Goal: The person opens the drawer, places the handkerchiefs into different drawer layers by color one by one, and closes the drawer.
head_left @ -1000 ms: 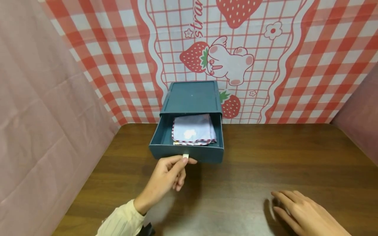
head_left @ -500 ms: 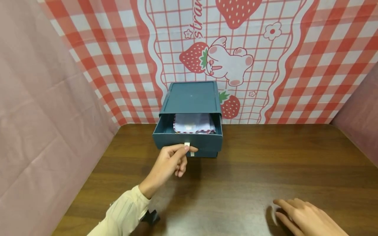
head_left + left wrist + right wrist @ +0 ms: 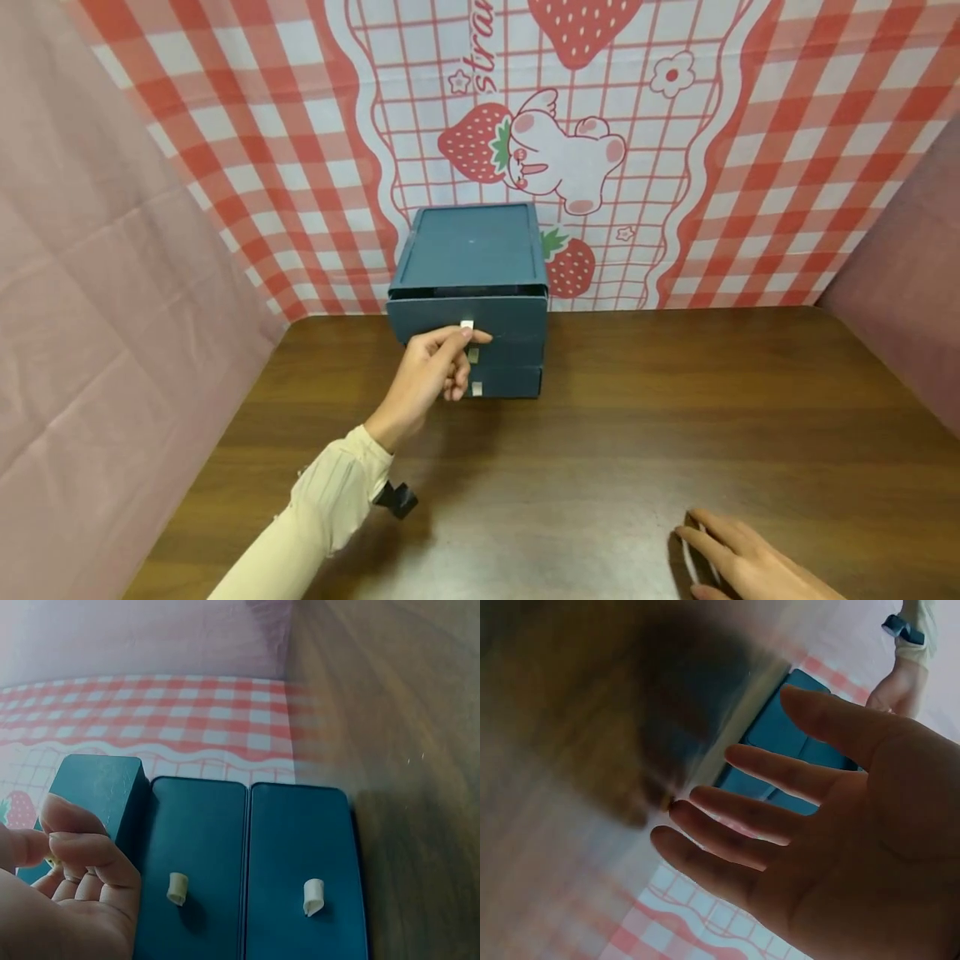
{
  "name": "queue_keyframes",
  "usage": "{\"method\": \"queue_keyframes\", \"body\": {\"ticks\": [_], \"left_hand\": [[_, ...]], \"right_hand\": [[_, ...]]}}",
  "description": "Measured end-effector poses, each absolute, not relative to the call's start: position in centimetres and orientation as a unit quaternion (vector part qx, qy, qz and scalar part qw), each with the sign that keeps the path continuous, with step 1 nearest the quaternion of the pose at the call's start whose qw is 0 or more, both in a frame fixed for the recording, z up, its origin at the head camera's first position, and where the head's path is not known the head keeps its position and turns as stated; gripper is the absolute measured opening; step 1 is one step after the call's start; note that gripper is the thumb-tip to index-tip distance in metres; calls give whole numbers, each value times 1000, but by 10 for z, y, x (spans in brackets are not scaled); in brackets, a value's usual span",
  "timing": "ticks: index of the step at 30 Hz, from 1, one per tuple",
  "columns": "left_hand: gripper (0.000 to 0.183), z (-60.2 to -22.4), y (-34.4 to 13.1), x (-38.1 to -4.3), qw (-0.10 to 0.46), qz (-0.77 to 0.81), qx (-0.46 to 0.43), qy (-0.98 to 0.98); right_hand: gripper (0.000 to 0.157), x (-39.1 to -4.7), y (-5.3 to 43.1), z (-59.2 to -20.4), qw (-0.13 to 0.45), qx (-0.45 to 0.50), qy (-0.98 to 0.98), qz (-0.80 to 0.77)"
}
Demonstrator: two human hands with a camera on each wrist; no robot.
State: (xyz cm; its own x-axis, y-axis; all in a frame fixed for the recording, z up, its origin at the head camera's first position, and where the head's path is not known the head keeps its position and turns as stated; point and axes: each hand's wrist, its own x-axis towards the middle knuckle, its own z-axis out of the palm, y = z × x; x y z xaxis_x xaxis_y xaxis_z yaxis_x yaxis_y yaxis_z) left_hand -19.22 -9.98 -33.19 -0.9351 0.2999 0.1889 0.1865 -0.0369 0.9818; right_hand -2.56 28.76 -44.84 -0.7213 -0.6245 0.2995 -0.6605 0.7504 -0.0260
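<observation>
A dark teal drawer box [image 3: 472, 246] with three stacked drawers stands at the back of the table. Its top drawer [image 3: 420, 317] sticks out slightly, with only a thin dark gap above its front. My left hand [image 3: 429, 371] pinches that drawer's small white pull tab [image 3: 467, 325] between thumb and finger. In the left wrist view the two lower drawer fronts are flush, each with a white tab [image 3: 178, 888]. The folded cloth inside the top drawer is hidden now. My right hand [image 3: 738, 554] is at the lower right, fingers extended, holding nothing.
A brown wooden table [image 3: 600, 450] lies under both hands. Behind the box hangs a red-and-white checked cloth [image 3: 300, 167] with strawberry prints. Pink fabric [image 3: 135, 292] walls off the left side and another the right. A black strap piece [image 3: 397, 500] hangs at my left wrist.
My left hand has moved away from me, pushing the top drawer nearly all the way in. The folded cloth has gone out of sight. My right hand has barely shifted.
</observation>
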Motion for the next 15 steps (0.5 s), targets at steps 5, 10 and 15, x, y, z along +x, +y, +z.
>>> {"method": "queue_keyframes", "body": {"ticks": [5, 10, 15], "left_hand": [[34, -331, -104, -203, 21, 697, 174, 696], [34, -329, -109, -209, 5, 693, 170, 700], [35, -332, -111, -206, 8, 684, 171, 710]], "right_hand": [[54, -27, 286, -449, 128, 352, -925, 61], [52, -27, 278, -440, 78, 328, -939, 64], [53, -27, 276, -443, 72, 326, -940, 70]]}}
